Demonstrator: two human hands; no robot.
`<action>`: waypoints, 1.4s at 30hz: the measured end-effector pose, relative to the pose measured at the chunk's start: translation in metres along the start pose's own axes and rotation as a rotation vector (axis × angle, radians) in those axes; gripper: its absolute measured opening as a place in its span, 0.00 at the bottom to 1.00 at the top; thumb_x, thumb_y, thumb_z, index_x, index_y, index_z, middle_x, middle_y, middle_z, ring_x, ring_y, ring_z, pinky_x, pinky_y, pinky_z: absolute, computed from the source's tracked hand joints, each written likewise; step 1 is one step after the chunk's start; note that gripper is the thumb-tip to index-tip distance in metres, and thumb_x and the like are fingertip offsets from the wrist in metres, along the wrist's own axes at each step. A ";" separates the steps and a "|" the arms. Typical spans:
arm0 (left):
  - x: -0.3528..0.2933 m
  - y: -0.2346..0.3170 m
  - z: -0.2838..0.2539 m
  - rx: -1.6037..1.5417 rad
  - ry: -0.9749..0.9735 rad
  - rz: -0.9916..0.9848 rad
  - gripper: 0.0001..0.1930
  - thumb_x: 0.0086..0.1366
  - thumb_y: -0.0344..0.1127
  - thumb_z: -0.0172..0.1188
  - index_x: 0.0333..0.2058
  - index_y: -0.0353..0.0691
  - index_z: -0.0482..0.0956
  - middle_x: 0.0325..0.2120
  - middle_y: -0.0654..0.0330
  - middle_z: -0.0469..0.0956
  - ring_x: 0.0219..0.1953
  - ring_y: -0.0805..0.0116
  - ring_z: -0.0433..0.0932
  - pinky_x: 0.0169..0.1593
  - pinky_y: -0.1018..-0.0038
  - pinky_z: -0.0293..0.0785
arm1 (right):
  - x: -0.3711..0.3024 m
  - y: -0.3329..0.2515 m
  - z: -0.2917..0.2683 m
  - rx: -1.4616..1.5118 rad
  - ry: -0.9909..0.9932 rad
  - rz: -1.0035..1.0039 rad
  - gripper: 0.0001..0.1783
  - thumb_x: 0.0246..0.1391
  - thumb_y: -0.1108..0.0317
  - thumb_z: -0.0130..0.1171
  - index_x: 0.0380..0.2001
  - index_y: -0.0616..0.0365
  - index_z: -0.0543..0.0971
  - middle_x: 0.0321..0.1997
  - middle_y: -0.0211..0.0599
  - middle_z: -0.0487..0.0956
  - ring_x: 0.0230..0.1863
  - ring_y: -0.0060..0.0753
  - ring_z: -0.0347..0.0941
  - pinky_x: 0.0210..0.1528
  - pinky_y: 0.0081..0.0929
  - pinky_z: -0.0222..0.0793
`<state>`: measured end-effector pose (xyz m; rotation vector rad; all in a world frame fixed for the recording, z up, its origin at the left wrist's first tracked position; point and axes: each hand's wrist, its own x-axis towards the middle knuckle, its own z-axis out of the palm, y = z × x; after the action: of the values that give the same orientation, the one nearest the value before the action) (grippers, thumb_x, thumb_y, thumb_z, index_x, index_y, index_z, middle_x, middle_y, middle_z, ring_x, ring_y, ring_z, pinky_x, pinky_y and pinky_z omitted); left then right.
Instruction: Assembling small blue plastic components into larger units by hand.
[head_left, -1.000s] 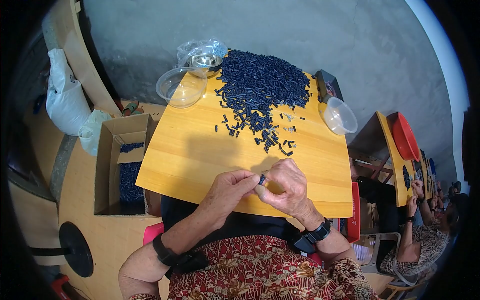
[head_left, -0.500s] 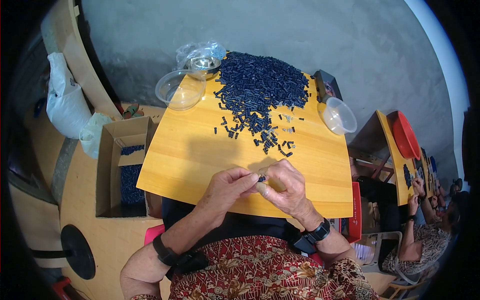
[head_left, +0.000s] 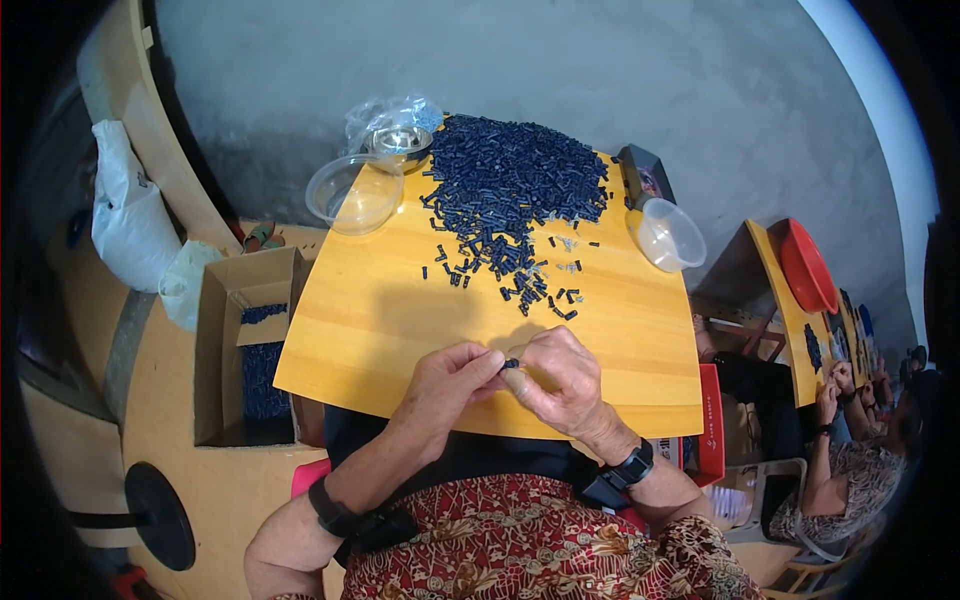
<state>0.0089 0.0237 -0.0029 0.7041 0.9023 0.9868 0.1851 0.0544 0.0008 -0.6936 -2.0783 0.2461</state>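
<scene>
Both of my hands meet over the near part of a yellow wooden table [head_left: 340, 330]. My left hand [head_left: 450, 385] pinches a small dark cylindrical piece [head_left: 511, 364] between thumb and forefinger. From the other side my right hand [head_left: 560, 375] closes its thumb and fingers on the same piece; the thumb carries a pale covering. Fine detail of the piece is hidden by the fingertips. Beyond my hands lies a large heap of similar dark blue-black pieces [head_left: 515, 175], with loose ones scattered toward me. A few small clear bits [head_left: 567, 243] lie at the heap's right edge.
Clear plastic bowls stand at the table's left [head_left: 345, 215] and right [head_left: 672, 238] edges, near a metal bowl [head_left: 398, 145] and a black tray [head_left: 645, 175]. A cardboard box [head_left: 215, 370] with dark pieces sits at left. Another person [head_left: 845, 490] works at a table on the right.
The view has shifted slightly, so the table contents sit a little lower. My hands stay together on the dark piece, with the right fingers now closer round it.
</scene>
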 end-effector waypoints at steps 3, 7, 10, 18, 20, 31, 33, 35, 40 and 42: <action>-0.002 0.003 0.000 0.027 -0.018 0.005 0.09 0.65 0.40 0.58 0.35 0.40 0.77 0.32 0.66 0.76 0.36 0.78 0.75 0.47 0.78 0.73 | 0.001 -0.001 -0.003 0.000 -0.026 -0.002 0.13 0.39 0.76 0.68 0.31 0.62 0.77 0.25 0.36 0.77 0.30 0.39 0.72 0.33 0.32 0.69; -0.001 0.002 0.000 0.023 -0.039 0.019 0.10 0.65 0.40 0.58 0.36 0.39 0.78 0.33 0.65 0.77 0.38 0.77 0.75 0.48 0.78 0.73 | 0.001 -0.003 -0.003 0.043 0.022 0.024 0.12 0.40 0.76 0.67 0.31 0.62 0.77 0.26 0.37 0.77 0.30 0.40 0.72 0.33 0.32 0.69; -0.001 0.001 -0.001 0.004 -0.031 0.024 0.10 0.65 0.39 0.58 0.36 0.39 0.78 0.33 0.65 0.77 0.38 0.76 0.76 0.48 0.77 0.73 | 0.000 0.000 -0.002 0.042 0.031 0.023 0.12 0.40 0.76 0.67 0.31 0.62 0.77 0.26 0.38 0.77 0.29 0.40 0.72 0.33 0.32 0.68; 0.000 -0.001 -0.002 0.012 -0.020 0.024 0.09 0.65 0.39 0.58 0.37 0.39 0.78 0.33 0.65 0.78 0.38 0.76 0.77 0.48 0.78 0.74 | -0.003 0.004 -0.002 0.066 -0.026 0.065 0.09 0.42 0.77 0.65 0.30 0.63 0.77 0.26 0.39 0.76 0.29 0.41 0.72 0.32 0.32 0.69; 0.001 -0.001 -0.002 -0.001 0.015 0.040 0.09 0.65 0.38 0.59 0.37 0.39 0.78 0.33 0.65 0.78 0.38 0.76 0.77 0.47 0.78 0.74 | -0.002 0.005 -0.002 0.069 -0.022 0.056 0.09 0.42 0.77 0.65 0.30 0.63 0.77 0.26 0.39 0.76 0.29 0.40 0.72 0.32 0.32 0.69; -0.001 0.001 -0.002 0.057 -0.045 0.059 0.08 0.64 0.35 0.59 0.37 0.37 0.78 0.33 0.64 0.78 0.38 0.76 0.77 0.47 0.79 0.74 | -0.001 0.002 -0.004 0.177 -0.021 0.138 0.09 0.43 0.77 0.64 0.31 0.64 0.77 0.27 0.40 0.77 0.30 0.39 0.73 0.32 0.31 0.69; -0.001 0.002 -0.002 0.077 -0.044 0.058 0.08 0.64 0.35 0.59 0.37 0.37 0.78 0.33 0.64 0.78 0.38 0.76 0.77 0.48 0.79 0.73 | -0.001 0.002 -0.005 0.215 -0.056 0.168 0.08 0.44 0.77 0.63 0.30 0.64 0.77 0.27 0.40 0.77 0.30 0.39 0.73 0.32 0.30 0.69; -0.001 0.003 -0.003 0.110 -0.042 0.046 0.08 0.64 0.35 0.59 0.37 0.36 0.78 0.33 0.63 0.78 0.38 0.76 0.77 0.48 0.80 0.73 | -0.002 0.001 -0.006 0.250 -0.075 0.218 0.07 0.45 0.77 0.63 0.30 0.64 0.77 0.26 0.40 0.77 0.30 0.38 0.73 0.32 0.29 0.68; 0.001 0.002 -0.003 0.184 -0.044 0.095 0.07 0.64 0.34 0.58 0.36 0.36 0.79 0.31 0.62 0.79 0.36 0.77 0.77 0.46 0.80 0.72 | -0.004 0.002 -0.007 0.331 -0.098 0.335 0.05 0.45 0.76 0.62 0.28 0.63 0.76 0.25 0.38 0.76 0.28 0.34 0.73 0.32 0.27 0.68; 0.001 0.005 -0.001 0.206 -0.048 0.113 0.07 0.64 0.33 0.58 0.35 0.35 0.79 0.30 0.62 0.79 0.36 0.76 0.77 0.45 0.80 0.72 | -0.004 0.004 -0.008 0.340 -0.081 0.337 0.05 0.45 0.76 0.61 0.28 0.63 0.76 0.25 0.37 0.76 0.28 0.33 0.73 0.32 0.27 0.68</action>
<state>0.0069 0.0265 0.0002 0.9577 0.9388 0.9806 0.1947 0.0545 0.0012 -0.8277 -1.9188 0.8087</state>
